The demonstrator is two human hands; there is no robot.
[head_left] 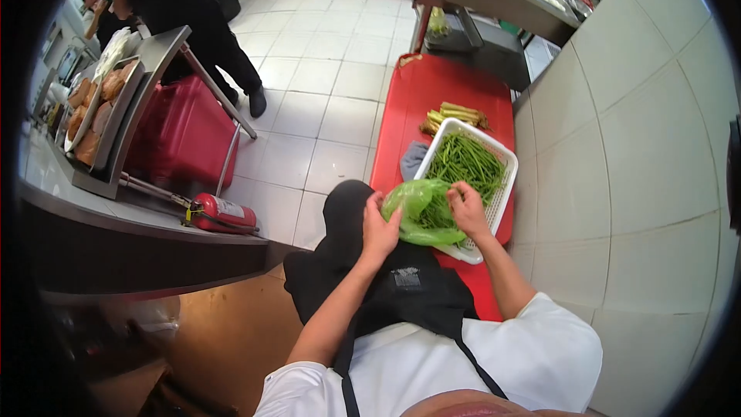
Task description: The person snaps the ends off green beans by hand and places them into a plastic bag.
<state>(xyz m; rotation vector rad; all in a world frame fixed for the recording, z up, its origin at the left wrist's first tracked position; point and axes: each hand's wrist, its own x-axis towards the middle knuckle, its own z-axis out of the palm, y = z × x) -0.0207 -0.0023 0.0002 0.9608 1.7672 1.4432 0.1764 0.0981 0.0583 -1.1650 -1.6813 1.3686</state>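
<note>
A thin green plastic bag [413,202] is held in front of me, with its near part over the front end of a white plastic basket [507,199]. My left hand [380,230] grips the left side of the bag, thumb toward the bag. On the other side, my right hand [469,211] pinches the bag's right edge with curled fingers. Long thin green vegetables [467,164], like green beans, fill the basket. Some green strands show at the bag, but I cannot tell whether they lie inside or behind it.
The basket stands on a red surface [413,100] beside a tiled wall [648,154]. Pale yellow-green stalks [459,114] and a grey cloth [414,159] lie near it. At left are a fire extinguisher [221,213], a metal table with trays of brown food [100,112], and a standing person [181,11].
</note>
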